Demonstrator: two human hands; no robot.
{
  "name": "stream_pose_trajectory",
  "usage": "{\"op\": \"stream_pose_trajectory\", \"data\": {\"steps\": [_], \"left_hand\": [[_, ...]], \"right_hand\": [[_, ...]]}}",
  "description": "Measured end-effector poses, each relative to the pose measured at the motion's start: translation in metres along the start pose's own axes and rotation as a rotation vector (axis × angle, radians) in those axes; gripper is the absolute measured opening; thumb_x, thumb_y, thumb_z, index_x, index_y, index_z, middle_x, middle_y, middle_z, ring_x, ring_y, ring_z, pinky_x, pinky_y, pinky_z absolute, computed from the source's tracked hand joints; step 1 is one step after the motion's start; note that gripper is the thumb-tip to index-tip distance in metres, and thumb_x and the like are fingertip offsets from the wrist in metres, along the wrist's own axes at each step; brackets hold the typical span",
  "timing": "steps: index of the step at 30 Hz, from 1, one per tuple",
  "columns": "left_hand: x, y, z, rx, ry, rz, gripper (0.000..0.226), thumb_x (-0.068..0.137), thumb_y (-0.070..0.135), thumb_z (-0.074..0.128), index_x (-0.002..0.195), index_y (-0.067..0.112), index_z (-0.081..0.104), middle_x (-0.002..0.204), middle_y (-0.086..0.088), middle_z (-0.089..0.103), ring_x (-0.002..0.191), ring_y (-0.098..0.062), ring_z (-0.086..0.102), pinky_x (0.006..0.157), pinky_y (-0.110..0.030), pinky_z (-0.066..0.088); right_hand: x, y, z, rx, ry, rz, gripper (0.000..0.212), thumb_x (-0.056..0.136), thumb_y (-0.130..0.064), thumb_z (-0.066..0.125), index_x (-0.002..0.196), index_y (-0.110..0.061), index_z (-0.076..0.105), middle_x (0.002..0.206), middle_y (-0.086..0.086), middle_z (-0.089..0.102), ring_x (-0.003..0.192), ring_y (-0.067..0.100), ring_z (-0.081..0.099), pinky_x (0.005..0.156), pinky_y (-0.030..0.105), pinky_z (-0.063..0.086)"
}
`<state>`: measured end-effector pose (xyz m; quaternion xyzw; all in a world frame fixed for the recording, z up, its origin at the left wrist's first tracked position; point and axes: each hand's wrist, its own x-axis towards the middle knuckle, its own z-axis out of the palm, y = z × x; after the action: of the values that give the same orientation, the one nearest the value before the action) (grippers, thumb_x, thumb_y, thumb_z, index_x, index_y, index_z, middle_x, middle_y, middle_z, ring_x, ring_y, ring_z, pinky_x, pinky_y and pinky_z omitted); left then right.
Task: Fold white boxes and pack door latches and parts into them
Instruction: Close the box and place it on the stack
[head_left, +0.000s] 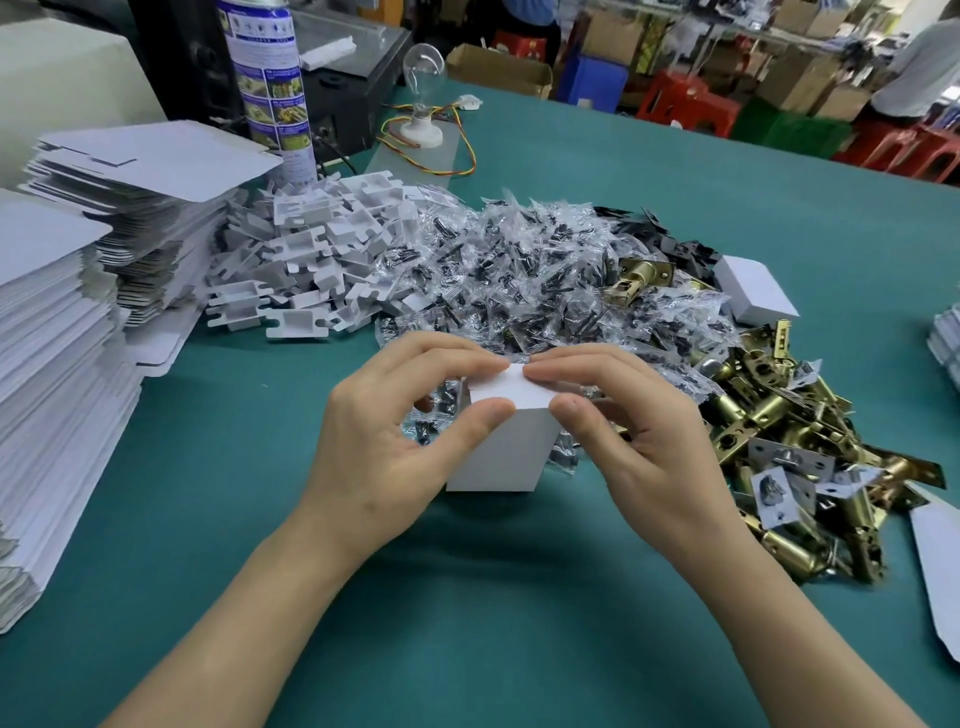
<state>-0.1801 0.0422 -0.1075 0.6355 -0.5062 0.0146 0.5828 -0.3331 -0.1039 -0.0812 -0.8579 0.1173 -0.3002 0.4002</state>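
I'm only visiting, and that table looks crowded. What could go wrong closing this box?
Both the left hand and right hand pinch the top flap of the upright white box, so the flap could crease or the box tip. The screw bags crowd its back; one might get caught under the flap. The brass latches nearby could get knocked.

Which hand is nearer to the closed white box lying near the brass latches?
The right hand. The closed white box lies beyond it, to its right; the left hand is farther, across the box being folded.
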Motion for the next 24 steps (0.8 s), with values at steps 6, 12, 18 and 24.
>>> {"op": "stream_pose_trajectory", "data": {"steps": [6, 12, 18, 24], "left_hand": [[0.0039, 0.0007, -0.0014, 0.030, 0.002, 0.002, 0.019, 0.096, 0.032, 0.074, 0.110, 0.020, 0.078, 0.110, 0.006, 0.072, 0.107, -0.014, 0.068, 0.083, -0.013, 0.042], [0.0042, 0.0069, 0.0006, 0.025, 0.015, -0.004, 0.013, 0.096, 0.024, 0.072, 0.107, 0.020, 0.078, 0.104, 0.008, 0.074, 0.101, -0.014, 0.068, 0.078, -0.015, 0.043], [0.0046, 0.0105, -0.0001, -0.019, 0.012, -0.011, 0.012, 0.094, 0.016, 0.071, 0.103, 0.020, 0.078, 0.102, 0.005, 0.074, 0.101, -0.012, 0.069, 0.086, -0.012, 0.042], [0.0021, 0.0062, -0.0066, -0.025, -0.055, 0.015, 0.016, 0.097, 0.018, 0.067, 0.108, 0.020, 0.078, 0.108, 0.003, 0.072, 0.107, -0.016, 0.069, 0.092, -0.019, 0.047]], "right_hand": [[0.0039, -0.0007, -0.0029, -0.066, -0.031, 0.026, 0.024, 0.104, -0.040, 0.054, 0.121, -0.030, 0.068, 0.118, -0.013, 0.068, 0.115, 0.017, 0.064, 0.080, 0.030, 0.054], [0.0022, -0.0046, 0.0001, -0.077, -0.001, 0.047, 0.018, 0.104, -0.030, 0.057, 0.117, -0.030, 0.070, 0.109, -0.015, 0.070, 0.104, 0.017, 0.067, 0.071, 0.030, 0.052], [0.0003, -0.0095, 0.0016, -0.051, 0.051, 0.056, 0.020, 0.099, -0.022, 0.063, 0.113, -0.030, 0.076, 0.109, -0.017, 0.074, 0.108, 0.016, 0.069, 0.076, 0.038, 0.057], [-0.0049, -0.0062, 0.0003, -0.064, 0.052, 0.007, 0.021, 0.100, -0.021, 0.064, 0.117, -0.025, 0.077, 0.119, -0.016, 0.073, 0.119, 0.009, 0.066, 0.085, 0.027, 0.055]]}}
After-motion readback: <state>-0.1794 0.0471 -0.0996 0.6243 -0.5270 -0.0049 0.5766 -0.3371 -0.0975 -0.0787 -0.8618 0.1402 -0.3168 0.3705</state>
